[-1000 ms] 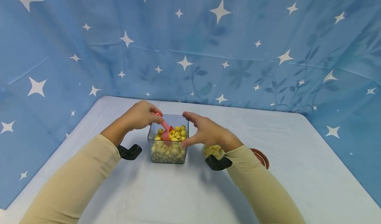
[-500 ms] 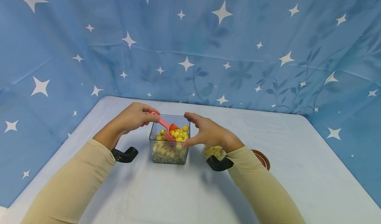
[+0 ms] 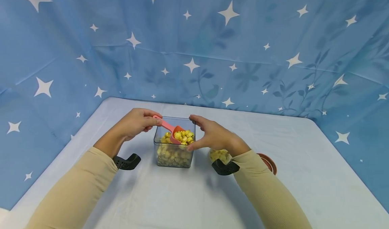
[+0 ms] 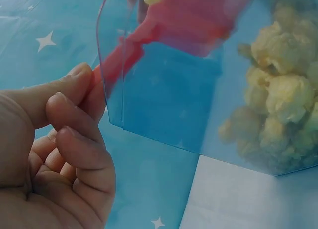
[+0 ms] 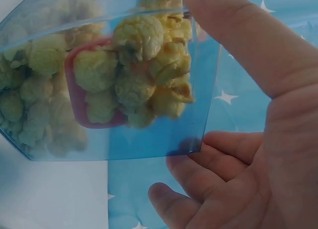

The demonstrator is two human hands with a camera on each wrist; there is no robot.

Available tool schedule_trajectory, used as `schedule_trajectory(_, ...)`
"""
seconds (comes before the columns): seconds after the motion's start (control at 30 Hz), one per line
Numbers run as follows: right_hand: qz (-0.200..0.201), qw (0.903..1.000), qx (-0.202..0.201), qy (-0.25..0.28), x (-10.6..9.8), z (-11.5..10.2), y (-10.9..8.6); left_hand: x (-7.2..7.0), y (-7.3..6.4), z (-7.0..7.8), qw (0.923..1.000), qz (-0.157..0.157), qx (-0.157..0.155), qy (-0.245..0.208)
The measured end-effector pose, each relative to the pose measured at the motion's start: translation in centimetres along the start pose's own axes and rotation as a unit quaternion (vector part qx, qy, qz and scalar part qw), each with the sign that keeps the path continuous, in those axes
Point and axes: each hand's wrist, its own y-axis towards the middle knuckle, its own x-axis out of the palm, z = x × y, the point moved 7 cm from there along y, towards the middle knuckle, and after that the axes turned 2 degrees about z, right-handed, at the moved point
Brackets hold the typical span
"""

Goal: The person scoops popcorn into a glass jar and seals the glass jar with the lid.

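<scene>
My left hand [image 3: 135, 123] pinches the handle end of a pink scoop [image 3: 167, 125] between thumb and fingers. The scoop slants down into a clear square container [image 3: 182, 121], and its bowl, heaped with popcorn, lies against the popcorn [image 3: 171, 156] inside. In the left wrist view the scoop's handle [image 4: 119, 65] crosses the container's rim. My right hand [image 3: 212, 134] holds the container's right side, thumb at the front corner and fingers at the back one. Through the wall, the right wrist view shows the scoop's bowl [image 5: 79, 110] with popcorn in it.
A small round vessel of popcorn [image 3: 218, 154] stands right of the container, partly hidden by my right wrist. Behind the right forearm shows part of a reddish-brown round object [image 3: 268, 163]. White cloth covers the table [image 3: 164, 195]; a blue starry curtain [image 3: 200, 46] hangs behind.
My left hand has drawn back left and slightly lower, bringing the scoop from steep and dug in to a flatter slant with popcorn in its bowl. The right hand keeps its hold.
</scene>
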Motion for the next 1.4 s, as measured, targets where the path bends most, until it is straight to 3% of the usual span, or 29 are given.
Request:
schedule_trajectory(0.43,-0.001,1.0,-0.004,0.004,0.1,0.0,0.0,-0.4,-0.3,-2.0,0.997,0.045,-0.007,-0.063)
schedule_trajectory(1.1,-0.002,1.0,-0.005,0.001,0.1,-0.2,0.0,-1.8,-1.0,-3.6,0.9921,0.045,-0.014,-0.117)
schedule_trajectory(1.4,0.002,1.0,-0.002,0.003,0.0,0.0,0.0,-2.1,-1.5,-3.4,0.9928,0.023,0.0,-0.117)
